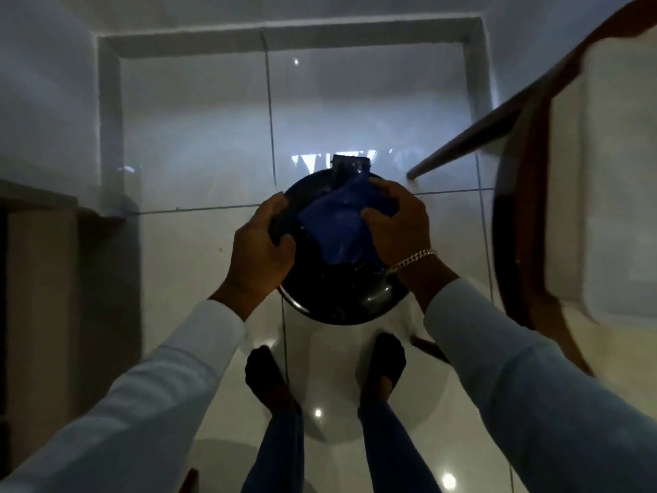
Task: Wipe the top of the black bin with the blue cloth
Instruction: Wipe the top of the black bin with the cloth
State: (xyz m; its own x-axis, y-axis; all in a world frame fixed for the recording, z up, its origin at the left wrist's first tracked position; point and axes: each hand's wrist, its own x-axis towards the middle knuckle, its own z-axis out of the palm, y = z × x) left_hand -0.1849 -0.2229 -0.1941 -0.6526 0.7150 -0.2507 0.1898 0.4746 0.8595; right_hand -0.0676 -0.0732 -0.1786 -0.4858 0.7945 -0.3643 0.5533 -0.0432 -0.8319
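Note:
A round black bin (341, 297) with a glossy lid stands on the tiled floor right in front of my feet. The blue cloth (341, 222) lies crumpled on the lid, covering its far and middle part. My right hand (398, 222) presses down on the cloth's right side, fingers curled over it; a silver chain sits on that wrist. My left hand (263, 247) grips the bin's left rim, thumb on the lid. A black pedal or hinge piece (350, 167) sticks out at the bin's far side.
A wooden chair or table with a pale top (586, 193) stands close on the right, one leg (473, 137) slanting toward the bin. A wooden cabinet (42, 279) is on the left. White walls enclose a corner ahead. Glossy white floor tiles (199, 154) surround the bin.

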